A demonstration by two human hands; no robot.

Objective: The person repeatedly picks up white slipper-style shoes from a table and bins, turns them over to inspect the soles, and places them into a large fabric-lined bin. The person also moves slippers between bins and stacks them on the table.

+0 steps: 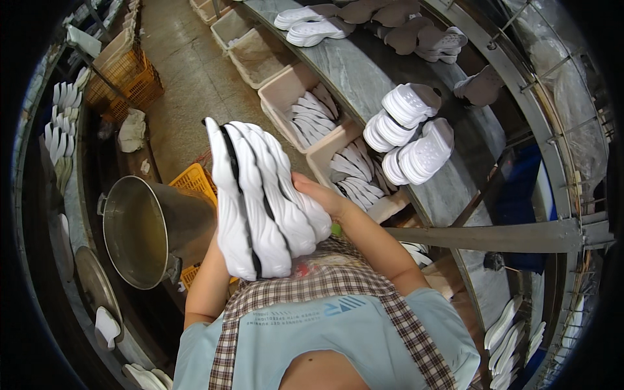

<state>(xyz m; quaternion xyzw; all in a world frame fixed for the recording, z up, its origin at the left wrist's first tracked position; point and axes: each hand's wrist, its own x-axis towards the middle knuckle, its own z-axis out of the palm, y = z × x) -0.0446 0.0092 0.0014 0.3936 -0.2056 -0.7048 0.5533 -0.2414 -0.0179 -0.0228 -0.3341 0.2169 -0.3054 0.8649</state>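
In front of my chest I hold a bundle of white shoe soles [266, 201], several standing side by side with dark gaps between them. My right hand [318, 194] is closed on the right side of the bundle, thumb along its edge. The left forearm [207, 279] goes up behind the bundle's left side; the soles hide most of my left hand, which supports them there. A large metal pot [140, 231] with yellowish liquid stands left of the soles, beside an orange crate [196, 181].
Bins [296, 107] full of soles line the right bench [448, 201]. On it sit stacked white soles [406, 133] and grey ones [400, 32]. A metal bar [481, 235] crosses at right. A round lid [97, 279] and a loose sole [106, 327] are at left.
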